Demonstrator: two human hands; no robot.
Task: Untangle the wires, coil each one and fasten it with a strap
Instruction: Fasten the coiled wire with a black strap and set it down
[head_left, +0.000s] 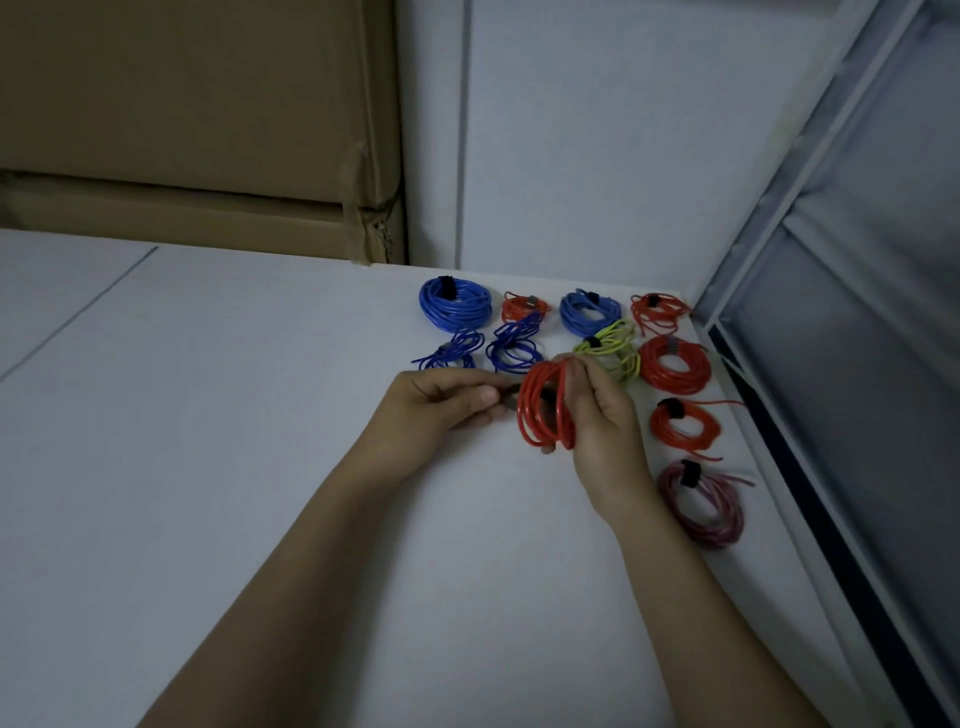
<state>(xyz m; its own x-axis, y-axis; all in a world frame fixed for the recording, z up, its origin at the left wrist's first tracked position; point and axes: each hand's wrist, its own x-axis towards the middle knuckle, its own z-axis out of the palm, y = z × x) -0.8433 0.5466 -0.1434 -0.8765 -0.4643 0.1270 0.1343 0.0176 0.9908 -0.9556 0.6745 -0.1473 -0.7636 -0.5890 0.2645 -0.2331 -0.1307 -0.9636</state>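
Note:
My right hand (597, 415) grips an upright coil of red wire (545, 408) above the white table (260, 467). My left hand (441, 400) pinches a dark strap (511, 400) at the coil's left side; part of the strap runs behind the coil. Several strapped coils lie beyond and to the right: a big blue coil (455, 304), dark blue coils (511, 345), a yellow-green coil (613, 351), red coils (674, 366) and a pink coil (701, 501).
Cardboard boxes (197, 130) stand behind the table at the back left. A white wall panel (597, 130) rises at the back. A grey metal-framed panel (857, 312) borders the table's right edge, close to the coils.

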